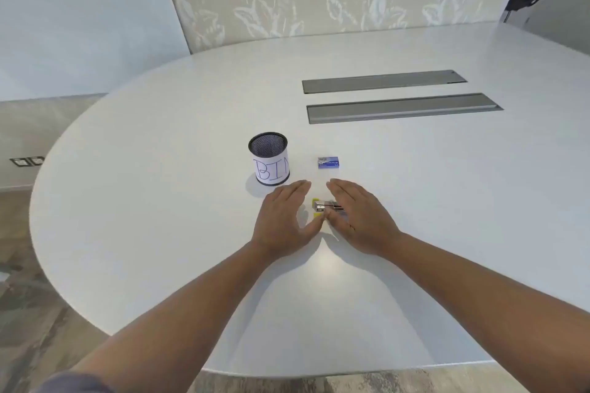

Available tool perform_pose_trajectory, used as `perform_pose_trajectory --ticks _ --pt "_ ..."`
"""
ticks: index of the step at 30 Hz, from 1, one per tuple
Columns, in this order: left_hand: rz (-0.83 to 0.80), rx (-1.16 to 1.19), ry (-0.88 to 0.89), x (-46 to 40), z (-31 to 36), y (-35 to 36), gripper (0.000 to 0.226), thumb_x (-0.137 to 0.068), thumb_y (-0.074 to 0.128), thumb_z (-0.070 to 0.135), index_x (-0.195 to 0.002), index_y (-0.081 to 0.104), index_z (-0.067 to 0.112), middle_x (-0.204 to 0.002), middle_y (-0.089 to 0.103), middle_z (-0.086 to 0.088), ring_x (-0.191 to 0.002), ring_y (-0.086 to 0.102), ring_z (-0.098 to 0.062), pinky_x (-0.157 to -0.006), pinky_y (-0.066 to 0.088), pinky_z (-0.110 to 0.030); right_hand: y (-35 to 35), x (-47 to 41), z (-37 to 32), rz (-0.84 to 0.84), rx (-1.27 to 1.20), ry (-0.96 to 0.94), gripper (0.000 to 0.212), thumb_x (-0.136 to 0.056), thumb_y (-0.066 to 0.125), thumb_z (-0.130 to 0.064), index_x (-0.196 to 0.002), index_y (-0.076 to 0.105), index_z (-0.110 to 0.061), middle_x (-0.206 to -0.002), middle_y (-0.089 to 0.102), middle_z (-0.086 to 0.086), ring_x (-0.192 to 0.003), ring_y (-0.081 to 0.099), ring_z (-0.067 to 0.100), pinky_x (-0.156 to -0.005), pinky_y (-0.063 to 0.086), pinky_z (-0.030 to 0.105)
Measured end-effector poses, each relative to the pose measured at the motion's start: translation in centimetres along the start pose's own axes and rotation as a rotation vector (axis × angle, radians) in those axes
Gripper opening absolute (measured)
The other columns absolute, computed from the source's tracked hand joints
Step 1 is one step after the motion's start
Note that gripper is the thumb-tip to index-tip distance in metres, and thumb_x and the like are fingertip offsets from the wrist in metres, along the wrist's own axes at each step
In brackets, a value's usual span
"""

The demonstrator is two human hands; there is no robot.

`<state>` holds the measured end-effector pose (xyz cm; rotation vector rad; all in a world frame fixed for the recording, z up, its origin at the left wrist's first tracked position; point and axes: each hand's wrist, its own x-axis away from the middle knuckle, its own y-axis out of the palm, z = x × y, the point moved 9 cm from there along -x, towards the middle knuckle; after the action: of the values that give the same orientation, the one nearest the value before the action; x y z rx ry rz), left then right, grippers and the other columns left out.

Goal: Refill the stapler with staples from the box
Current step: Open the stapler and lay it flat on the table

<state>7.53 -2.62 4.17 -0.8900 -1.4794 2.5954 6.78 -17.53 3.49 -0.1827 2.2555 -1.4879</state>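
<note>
Progress: I am judging this as the very start; the stapler is lying on the bench unloaded as far as I can tell, and the staple box is sitting closed and untouched.

Left to do: opening the stapler's magazine, taking a strip from the box, seating it, and closing the stapler again.

Left hand: I am hovering it flat just left of the stapler, fingers straight and together, gripping nothing; the thumb is reaching toward the stapler's yellow end, though I cannot tell whether it is touching.

Right hand: I am holding it flat over the stapler's right part, fingers straight, the grip wide and empty; it is hiding much of the stapler.

Stapler's look: small, with a bright metal top and yellow plastic showing at its left end; it is lying lengthwise between my two hands. Whether it is open or closed I cannot tell.

Staple box's look: small, blue and white, lying flat just beyond my fingertips, near the mesh cup labelled BIN.
</note>
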Motion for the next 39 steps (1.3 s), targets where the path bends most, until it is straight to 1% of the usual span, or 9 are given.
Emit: perform_pose_trajectory --ticks 5,9,14,18,21,25,30,35,39 --pt "-0.121 0.031 -0.064 0.6 -1.0 1.6 0.074 -0.080 0.066 0.057 -0.142 0.054 0.020 -0.144 0.058 0.006 -0.132 0.051 -0.015 -0.109 0.031 -0.026 1.7 0.6 1.1 -0.072 -0.071 0.057 0.058 -0.103 0.047 -0.044 -0.152 0.044 -0.013 -0.155 0.047 0.005 -0.144 0.040 0.022 -0.116 0.033 0.037" --pt "-0.262 0.029 -0.062 0.6 -1.7 3.5 0.075 -0.085 0.063 0.056 -0.150 0.044 0.023 -0.149 0.053 0.008 -0.137 0.044 -0.017 -0.113 0.030 -0.032 2.0 0.3 1.8 -0.075 -0.139 0.119 0.056 -0.099 0.058 -0.039 -0.149 0.048 -0.014 -0.148 0.053 0.002 -0.141 0.041 0.020 -0.116 0.031 0.036" --pt "-0.274 0.157 -0.163 -0.1 -2.7 4.6 0.062 -0.087 0.069 0.049 -0.144 0.053 0.031 -0.138 0.062 0.012 -0.128 0.047 -0.018 -0.107 0.032 -0.029 2.1 0.1 2.1 -0.042 -0.189 0.091 0.046 -0.094 0.065 -0.026 -0.138 0.060 -0.012 -0.134 0.065 0.005 -0.127 0.052 0.022 -0.107 0.033 0.024" --pt "-0.284 0.265 -0.266 -0.5 -3.4 5.1 0.053 -0.082 0.074 0.043 -0.133 0.060 0.043 -0.124 0.066 0.023 -0.121 0.054 -0.014 -0.106 0.040 -0.034 1.9 -0.6 1.9 -0.037 -0.281 0.078 0.031 -0.090 0.063 -0.020 -0.119 0.069 -0.011 -0.101 0.071 0.008 -0.093 0.058 0.020 -0.087 0.047 0.040" --pt "-0.290 0.304 -0.279 -0.4 -3.4 5.0 0.051 -0.081 0.075 0.038 -0.130 0.060 0.046 -0.107 0.061 0.034 -0.106 0.057 -0.012 -0.102 0.045 -0.040 2.2 -0.8 2.4 -0.046 -0.375 0.129 0.037 -0.092 0.070 -0.021 -0.128 0.067 -0.017 -0.111 0.071 0.004 -0.101 0.062 0.021 -0.092 0.049 0.041" --pt "-0.227 0.486 -0.369 -0.6 -3.7 4.7 0.046 -0.088 0.074 0.030 -0.132 0.061 0.033 -0.111 0.068 0.015 -0.092 0.061 -0.011 -0.095 0.051 -0.036 2.6 -1.2 3.6 -0.032 -0.528 0.271 0.039 -0.093 0.072 -0.023 -0.131 0.065 -0.018 -0.122 0.071 -0.003 -0.112 0.065 0.017 -0.103 0.049 0.040" --pt "-0.052 0.615 -0.508 -0.6 -3.8 3.6 0.031 -0.091 0.073 0.036 -0.118 0.066 0.023 -0.094 0.073 0.011 -0.075 0.067 -0.006 -0.076 0.052 -0.020 2.6 -1.7 3.8 0.069 -0.683 0.335 0.033 -0.097 0.067 -0.018 -0.130 0.064 -0.020 -0.120 0.071 -0.002 -0.095 0.067 0.020 -0.094 0.054 0.042" --pt "-0.124 0.792 -0.501 -1.0 -2.1 4.8 0.009 -0.093 0.071 0.023 -0.100 0.072 0.017 -0.086 0.078 -0.005 -0.077 0.072 -0.016 -0.079 0.057 -0.036 2.3 -1.8 2.8 0.127 -0.684 0.238 0.034 -0.096 0.068 -0.018 -0.130 0.061 -0.020 -0.119 0.059 0.001 -0.097 0.062 0.018 -0.088 0.053 0.034" --pt "-0.164 0.841 -0.510 -1.2 -1.8 5.3 0.010 -0.092 0.073 0.022 -0.100 0.070 0.018 -0.089 0.076 -0.013 -0.068 0.064 -0.009 -0.064 0.050 -0.020 2.0 -1.8 3.0 0.161 -0.666 0.214 0.035 -0.094 0.068 -0.014 -0.127 0.061 -0.020 -0.114 0.055 -0.003 -0.095 0.057 0.013 -0.086 0.050 0.027"
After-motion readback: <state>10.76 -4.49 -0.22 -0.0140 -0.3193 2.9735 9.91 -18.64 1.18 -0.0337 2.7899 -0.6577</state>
